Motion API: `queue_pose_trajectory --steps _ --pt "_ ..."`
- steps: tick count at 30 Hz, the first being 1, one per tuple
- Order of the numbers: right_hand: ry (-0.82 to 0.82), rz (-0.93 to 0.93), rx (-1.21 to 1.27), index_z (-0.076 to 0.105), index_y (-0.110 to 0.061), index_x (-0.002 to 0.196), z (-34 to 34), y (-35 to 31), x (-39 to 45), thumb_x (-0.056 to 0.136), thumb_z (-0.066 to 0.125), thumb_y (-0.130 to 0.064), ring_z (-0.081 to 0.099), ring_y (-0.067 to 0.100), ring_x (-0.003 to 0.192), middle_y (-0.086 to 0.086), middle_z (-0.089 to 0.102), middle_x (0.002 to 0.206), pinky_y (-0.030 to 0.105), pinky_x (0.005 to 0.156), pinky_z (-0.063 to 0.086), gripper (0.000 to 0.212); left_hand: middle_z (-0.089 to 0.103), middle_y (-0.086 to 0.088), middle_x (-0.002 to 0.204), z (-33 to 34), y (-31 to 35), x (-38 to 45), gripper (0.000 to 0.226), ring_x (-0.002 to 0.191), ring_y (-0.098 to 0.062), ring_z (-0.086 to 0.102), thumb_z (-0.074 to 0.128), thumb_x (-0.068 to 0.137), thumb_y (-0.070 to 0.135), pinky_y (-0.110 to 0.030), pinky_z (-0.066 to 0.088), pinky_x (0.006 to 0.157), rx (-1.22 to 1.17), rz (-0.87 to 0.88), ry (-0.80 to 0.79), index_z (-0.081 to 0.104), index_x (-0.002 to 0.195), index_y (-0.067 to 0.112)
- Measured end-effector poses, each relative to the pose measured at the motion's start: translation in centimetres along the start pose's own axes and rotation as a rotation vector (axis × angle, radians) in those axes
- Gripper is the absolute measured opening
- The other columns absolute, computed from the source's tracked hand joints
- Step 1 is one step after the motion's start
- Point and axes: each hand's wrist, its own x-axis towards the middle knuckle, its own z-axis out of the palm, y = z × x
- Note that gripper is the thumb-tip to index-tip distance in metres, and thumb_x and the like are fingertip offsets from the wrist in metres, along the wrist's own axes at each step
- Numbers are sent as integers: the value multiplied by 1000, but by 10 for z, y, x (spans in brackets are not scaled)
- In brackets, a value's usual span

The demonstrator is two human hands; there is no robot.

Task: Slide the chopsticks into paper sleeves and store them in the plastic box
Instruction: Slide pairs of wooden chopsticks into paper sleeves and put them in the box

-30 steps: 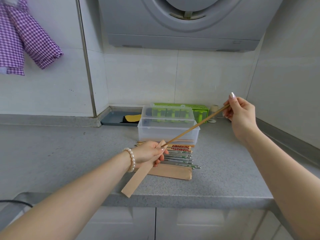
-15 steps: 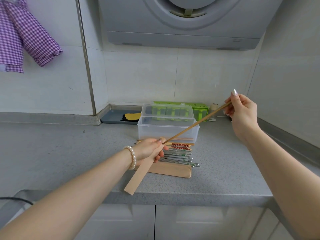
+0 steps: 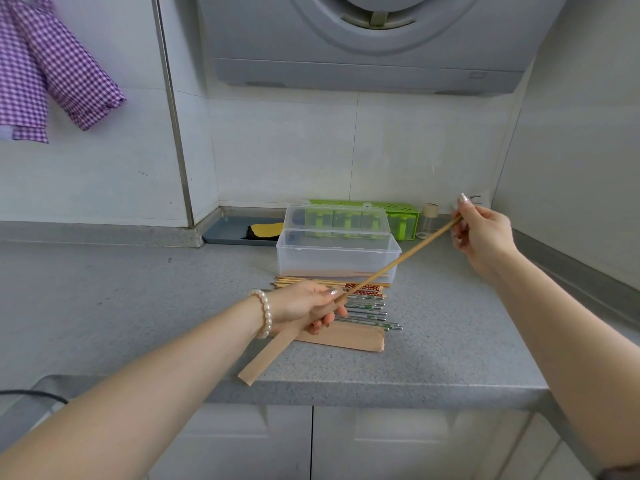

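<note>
From the head camera, the left hand [image 3: 304, 306] sits near the middle of the view, its fingers curled round the upper end of a brown paper sleeve [image 3: 273, 348] that slants down toward 7 o'clock, its lower end hanging past the edge of the grey countertop [image 3: 121, 306]. The right hand [image 3: 485, 233], out at 2 o'clock from the left one, pinches the far end of a wooden chopstick [image 3: 398, 261] between thumb and fingertips; the stick runs on a slant from that pinch down to the mouth of the sleeve at the left hand, where its tip meets the paper, though how far it has gone in cannot be told. Under the left hand, on the counter, lies a row of loose chopsticks [image 3: 363, 306], wooden, red-patterned and metal ones side by side, and just at 6 o'clock of them a flat stack of paper sleeves [image 3: 349, 339]. At 12 o'clock of the row stands the clear plastic box [image 3: 336, 258], lid raised behind it, with what looks like a sleeved pair lying on its floor. Behind the box is a green container [image 3: 398, 216], to its right a small jar [image 3: 429, 221], and at 10 o'clock a grey tray [image 3: 225, 233]. A purple checked cloth [image 3: 52, 71] hangs at upper left. A pearl bracelet [image 3: 265, 313] circles the left wrist.
</note>
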Motion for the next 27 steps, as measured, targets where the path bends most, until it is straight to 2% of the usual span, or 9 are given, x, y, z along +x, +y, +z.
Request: queue_pose_trajectory --steps 2,7,13,17,20,23,27 --pt "35 17 -61 55 -11 62 1 2 -3 88 61 -33 39 15 46 -2 45 41 26 47 30 35 53 -4 69 0 -1 1 36 62 -13 45 32 101 22 -21 43 55 -21 13 3 62 94 4" --pt "101 43 -172 51 -13 58 4 5 -9 84 63 -45 37 15 44 5 44 52 24 43 31 42 54 -5 69 5 4 3 36 60 -13 46 32 101 23 -22 44 55 -68 5 -15 61 96 3" --pt "47 61 -151 48 -13 61 0 8 -2 89 57 -42 36 14 42 5 43 52 23 42 29 42 58 -4 78 7 7 -1 27 60 -9 60 43 97 17 -26 54 65 22 -11 -104 61 108 -1" --pt "44 47 -119 45 -12 59 -5 12 6 90 56 -42 32 9 31 -3 41 36 17 36 25 45 63 -7 78 5 6 -1 20 66 -12 65 48 94 11 -32 57 73 -3 14 -110 65 97 0" --pt "38 48 -74 43 -11 60 -9 15 9 91 56 -39 30 11 33 -2 39 36 16 35 22 44 69 -7 79 4 7 -2 19 68 -15 68 48 94 7 -32 58 74 -78 14 -85 66 89 1" --pt "-4 31 17 46 -11 64 -13 15 9 92 55 -35 33 10 39 2 36 51 19 37 24 38 71 -4 72 4 7 -4 19 68 -16 68 48 94 8 -31 58 72 -130 -4 -72 64 91 -2" --pt "-157 18 75 50 -9 67 -12 17 10 94 50 -33 39 8 38 -3 42 42 19 40 32 36 71 -11 79 3 6 -5 23 71 -20 69 47 95 11 -33 58 74 -79 -25 -60 65 93 -3"
